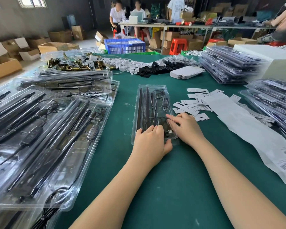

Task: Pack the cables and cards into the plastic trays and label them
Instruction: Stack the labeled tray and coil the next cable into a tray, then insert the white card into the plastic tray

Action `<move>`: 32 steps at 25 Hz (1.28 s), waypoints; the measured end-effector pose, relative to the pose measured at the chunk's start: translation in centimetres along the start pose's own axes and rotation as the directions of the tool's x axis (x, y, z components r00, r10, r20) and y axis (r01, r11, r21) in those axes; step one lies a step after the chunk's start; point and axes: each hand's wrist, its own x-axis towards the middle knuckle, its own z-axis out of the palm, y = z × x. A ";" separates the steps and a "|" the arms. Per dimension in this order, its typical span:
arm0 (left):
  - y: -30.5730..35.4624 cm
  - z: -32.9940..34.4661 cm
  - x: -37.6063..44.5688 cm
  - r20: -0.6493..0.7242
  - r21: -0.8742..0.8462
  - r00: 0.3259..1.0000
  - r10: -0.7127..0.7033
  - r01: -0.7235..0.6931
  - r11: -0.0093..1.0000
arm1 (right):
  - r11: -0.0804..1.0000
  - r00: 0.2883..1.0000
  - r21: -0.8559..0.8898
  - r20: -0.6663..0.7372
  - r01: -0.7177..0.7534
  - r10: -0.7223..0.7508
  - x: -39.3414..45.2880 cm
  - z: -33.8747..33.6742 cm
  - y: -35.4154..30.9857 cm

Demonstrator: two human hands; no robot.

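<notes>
A clear plastic tray (pixel 153 103) lies lengthwise on the green counter (pixel 180 187), holding black bars and a coiled cable. The left hand (pixel 149 142) rests on its near end, thumb hooked at the near edge; the right hand (pixel 186 125) presses fingertips onto the near right compartment. White cards (pixel 192 108) lie scattered just right, a label strip (pixel 254 134) beyond them, filled trays (pixel 40 138) stacked left

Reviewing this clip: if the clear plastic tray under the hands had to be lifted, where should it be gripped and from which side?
Probably the flat rim of the clear plastic tray, pinched at both long edges from left and right. It lies flat and long on the green table, and the left hand and right hand already rest at its near end.
</notes>
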 end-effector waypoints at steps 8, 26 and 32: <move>-0.5 -0.1 0.4 0.106 0.059 0.994 -0.029 0.023 0.998 | 0.941 0.999 0.337 0.048 -0.012 -0.004 -1.0 -1.4 0.8; -2.0 0.9 1.0 0.168 0.019 0.986 0.014 -0.018 1.000 | 0.942 0.978 -0.264 -0.033 -0.207 0.205 -0.8 -4.4 4.5; -2.0 0.7 1.1 0.115 0.025 0.993 0.026 -0.029 0.999 | 0.924 0.967 -0.296 0.001 -0.242 0.253 -0.7 -5.4 3.7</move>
